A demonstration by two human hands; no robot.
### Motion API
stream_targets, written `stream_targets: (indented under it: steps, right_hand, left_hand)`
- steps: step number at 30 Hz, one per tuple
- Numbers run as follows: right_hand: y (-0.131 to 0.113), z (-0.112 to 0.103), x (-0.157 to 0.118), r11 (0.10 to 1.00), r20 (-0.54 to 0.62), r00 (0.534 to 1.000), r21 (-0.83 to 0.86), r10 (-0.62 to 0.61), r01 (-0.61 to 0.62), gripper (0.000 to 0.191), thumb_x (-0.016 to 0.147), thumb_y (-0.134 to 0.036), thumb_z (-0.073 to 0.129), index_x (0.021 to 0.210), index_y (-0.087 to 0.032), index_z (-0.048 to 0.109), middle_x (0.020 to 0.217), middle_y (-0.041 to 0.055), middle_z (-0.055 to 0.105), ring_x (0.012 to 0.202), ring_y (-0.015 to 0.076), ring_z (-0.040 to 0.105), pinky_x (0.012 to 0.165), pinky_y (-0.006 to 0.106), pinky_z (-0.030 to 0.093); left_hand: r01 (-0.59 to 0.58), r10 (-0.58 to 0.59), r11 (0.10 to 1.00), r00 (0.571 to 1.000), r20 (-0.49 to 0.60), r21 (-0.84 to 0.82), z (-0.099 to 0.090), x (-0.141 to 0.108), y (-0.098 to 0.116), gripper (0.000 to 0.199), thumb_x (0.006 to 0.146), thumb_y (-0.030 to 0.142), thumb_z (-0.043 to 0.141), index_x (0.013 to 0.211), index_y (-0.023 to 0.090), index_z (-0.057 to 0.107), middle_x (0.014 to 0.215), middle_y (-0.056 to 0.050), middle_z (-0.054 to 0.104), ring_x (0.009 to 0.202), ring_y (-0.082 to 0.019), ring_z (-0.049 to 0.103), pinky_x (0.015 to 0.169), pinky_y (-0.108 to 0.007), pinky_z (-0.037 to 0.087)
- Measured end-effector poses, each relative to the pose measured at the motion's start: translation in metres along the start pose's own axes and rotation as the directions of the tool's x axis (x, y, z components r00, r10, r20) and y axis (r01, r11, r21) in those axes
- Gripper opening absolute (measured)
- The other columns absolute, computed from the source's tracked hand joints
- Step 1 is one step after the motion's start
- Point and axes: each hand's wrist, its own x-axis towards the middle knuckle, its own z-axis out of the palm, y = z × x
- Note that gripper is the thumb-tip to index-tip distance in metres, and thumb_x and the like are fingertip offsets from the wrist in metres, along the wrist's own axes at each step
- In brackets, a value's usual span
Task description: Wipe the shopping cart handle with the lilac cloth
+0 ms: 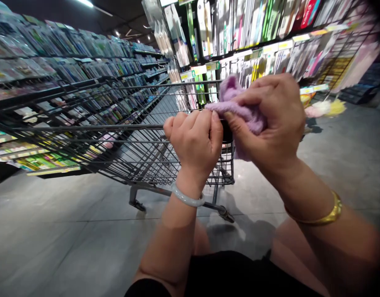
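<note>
A black wire shopping cart stands in front of me, its basket reaching away to the left. My left hand is closed around the cart's top rail, knuckles up. Just right of it, my right hand grips a bunched purple cloth against the dark end of the rail. Part of the cloth hangs below the rail, and part sticks up past the fingers. The two hands are close together, with the cloth's edge by my left thumb.
Racks of packaged goods rise behind the cart, and a long shelf runs along the left. Fluffy pink and yellow dusters hang at the right. The cart's wheels rest on the grey floor.
</note>
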Motion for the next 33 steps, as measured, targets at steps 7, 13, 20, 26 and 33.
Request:
stream_targets:
  steps: [7,13,20,26,33]
  right_hand:
    - [0.016,0.007,-0.006,0.990,-0.017,0.993,0.087,0.116,-0.114,0.023,0.088,-0.048,0.061,0.101,-0.029,0.064,0.107,0.0048,0.060,0.112,0.0226,0.055,0.106,0.051,0.046]
    - [0.007,0.003,0.000,0.996,-0.048,0.996,0.059,0.076,-0.073,0.022,0.087,-0.042,0.064,0.098,-0.024,0.064,0.098,0.0027,0.061,0.103,0.0195,0.058,0.098,0.048,0.050]
    - [0.014,0.004,-0.003,0.997,-0.053,0.996,0.004,0.072,-0.072,0.024,0.087,-0.047,0.061,0.101,-0.028,0.065,0.103,0.0065,0.063,0.108,0.0238,0.058,0.100,0.051,0.050]
    - [-0.006,-0.002,-0.004,1.000,0.059,0.998,0.017,0.004,-0.005,0.022,0.089,-0.047,0.059,0.104,-0.032,0.065,0.111,0.0039,0.060,0.113,0.0245,0.057,0.102,0.053,0.049]
    - [0.021,0.007,-0.005,0.996,-0.079,0.993,0.039,0.084,-0.081,0.020,0.085,-0.041,0.066,0.099,-0.026,0.065,0.102,0.0055,0.061,0.106,0.0219,0.058,0.100,0.050,0.049]
  left_hand:
    - [-0.004,0.004,1.000,1.000,-0.006,0.024,0.000,0.001,0.000,0.031,0.100,0.033,0.043,0.071,0.024,0.051,0.070,-0.001,0.058,0.077,-0.022,0.051,0.083,-0.041,0.028]
    - [0.002,-0.002,1.000,1.000,-0.009,0.021,0.001,0.000,0.000,0.032,0.100,0.034,0.042,0.071,0.024,0.051,0.070,-0.001,0.058,0.078,-0.022,0.052,0.084,-0.041,0.028]
    - [0.020,-0.020,1.000,1.000,0.015,-0.004,0.000,0.001,0.001,0.032,0.100,0.035,0.042,0.072,0.024,0.053,0.071,-0.002,0.060,0.080,-0.022,0.053,0.085,-0.042,0.028]
    - [-0.005,0.005,1.000,1.000,-0.015,0.024,0.001,0.000,0.000,0.029,0.098,0.033,0.043,0.070,0.025,0.050,0.069,-0.002,0.058,0.078,-0.023,0.051,0.083,-0.042,0.028]
    - [-0.019,0.019,0.999,1.000,-0.010,0.051,0.000,0.002,0.001,0.031,0.099,0.032,0.044,0.069,0.024,0.049,0.068,-0.001,0.060,0.074,-0.021,0.050,0.081,-0.041,0.028]
